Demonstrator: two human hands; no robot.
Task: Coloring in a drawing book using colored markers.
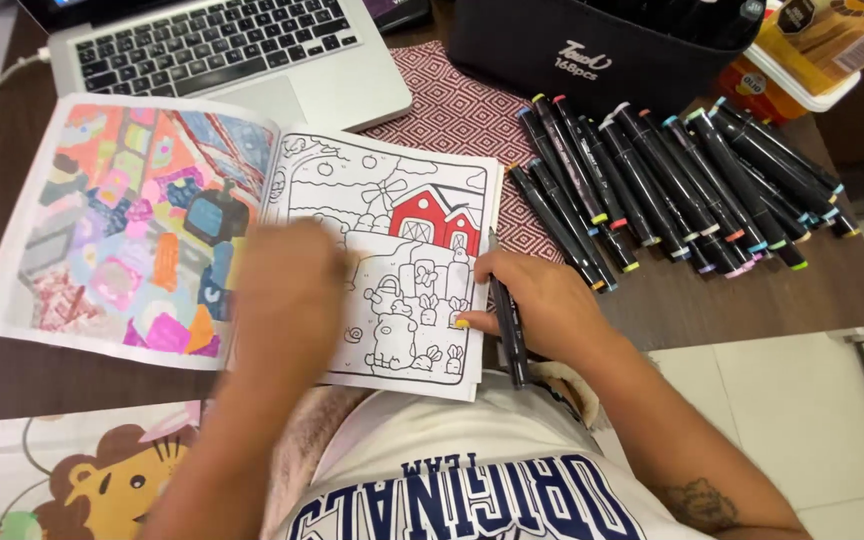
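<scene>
The right hand [537,300] grips a black marker [507,315] at the right edge of the open colouring book [392,250], while the blurred left hand [287,290] seems to lie flat and unclenched across its pages. Beyond the book lie a row of black markers [672,185], a laptop [242,55] and a black marker case [592,45].

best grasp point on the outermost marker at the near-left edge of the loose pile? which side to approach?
Probably grip the outermost marker mid-barrel, coming from the open left side over the red patterned mat. It lies flat and slanted, and its right flank is packed against the other markers, so only the left flank and the top are free. The right hand already holds a black marker; the left hand rests on the colouring book.
</scene>
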